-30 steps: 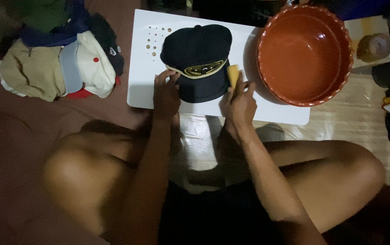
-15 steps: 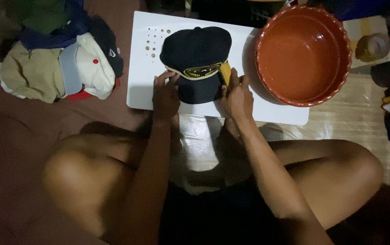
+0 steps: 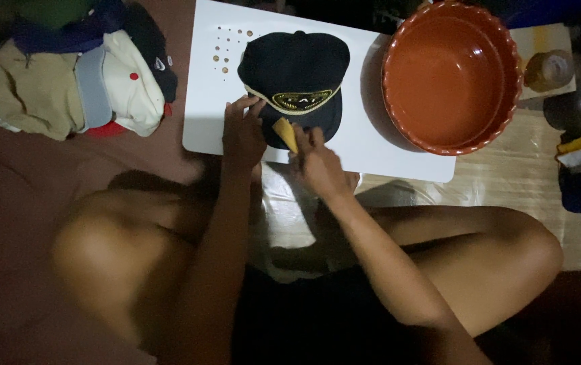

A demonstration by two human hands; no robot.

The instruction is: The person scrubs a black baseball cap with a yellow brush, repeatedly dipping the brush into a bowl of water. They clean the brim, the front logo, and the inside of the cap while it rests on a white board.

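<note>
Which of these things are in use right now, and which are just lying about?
In use: dark cap, yellow sponge, white board, left hand, right hand.
Lying about: orange basin, pile of caps, bottle.

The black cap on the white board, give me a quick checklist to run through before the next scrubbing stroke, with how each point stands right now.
1. Black cap lies fully on the white board: ok.
2. Left hand steadies the cap at the brim's left edge: ok.
3. Right hand holds the yellow pad against the brim: ok, though its grip is partly hidden.
4. Orange basin stands beside the cap, close to the right hand: ok.
5. Water in the basin: cannot tell, the inside looks dry but the light is dim.
6. Pile of caps lies apart from the board, on the left: ok.
</note>
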